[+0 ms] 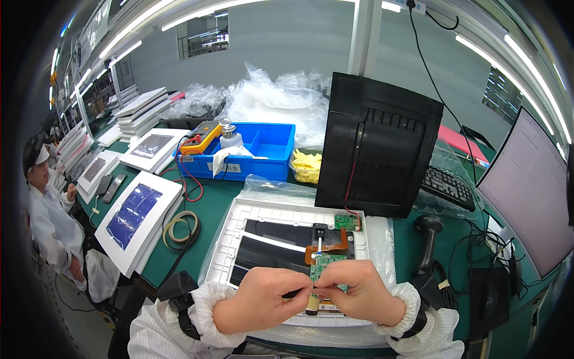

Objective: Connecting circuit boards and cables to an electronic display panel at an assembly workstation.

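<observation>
Left hand (263,301) and right hand (362,293) pinched narrow (couldn't tell on what) at the circuit board (327,262), ribbed white housing (229,242) crowding the bench's (214,205) front edge.

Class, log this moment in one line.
left hand: pinched; right hand: pinched, adjacent; held item: unclear; lower green board: nearby, within white housing

The white housing (278,211) looks smooth plastic, the black cover (382,164) matt plastic, the blue bin (263,169) glossier plastic.

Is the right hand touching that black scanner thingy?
Apart. The head view shows it: a strip of green tabletop lies between the right hand and the black scanner.
</observation>
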Tool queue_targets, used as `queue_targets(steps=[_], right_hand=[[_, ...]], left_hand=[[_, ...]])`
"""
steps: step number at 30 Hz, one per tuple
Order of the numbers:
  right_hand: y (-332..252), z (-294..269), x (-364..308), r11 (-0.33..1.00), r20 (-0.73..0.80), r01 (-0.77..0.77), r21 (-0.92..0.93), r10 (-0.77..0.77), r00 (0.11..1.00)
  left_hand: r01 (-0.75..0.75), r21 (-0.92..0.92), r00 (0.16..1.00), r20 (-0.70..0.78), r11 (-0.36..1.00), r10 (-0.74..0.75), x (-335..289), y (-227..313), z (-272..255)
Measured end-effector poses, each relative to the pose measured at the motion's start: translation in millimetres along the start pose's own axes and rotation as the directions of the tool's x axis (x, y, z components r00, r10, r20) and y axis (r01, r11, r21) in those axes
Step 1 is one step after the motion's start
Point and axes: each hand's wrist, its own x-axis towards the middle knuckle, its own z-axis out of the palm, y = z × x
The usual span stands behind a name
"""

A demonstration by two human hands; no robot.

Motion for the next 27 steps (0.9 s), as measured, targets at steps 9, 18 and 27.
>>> queue_targets(steps=[9,18,27], right_hand=[[1.4,11.6,-1.8,0.942,-0.103,0.256,-0.219,-0.283,0.954],[8.2,6.6,-3.7,0.970,-0.211,0.224,-0.095,-0.240,0.948],[24.9,8.2,4.4,0.968,-0.137,-0.078,0.240,0.113,0.984]], left_hand=[[0.247,-0.272,0.968,0.022,0.930,-0.251,1.0,2.5,-3.0],[0.181,0.200,0.777,-0.630,0.963,-0.015,28.0,-79.1,-76.7],[0.070,0.778,0.934,-0.271,0.625,0.234,16.2,-193.6,-96.6]])
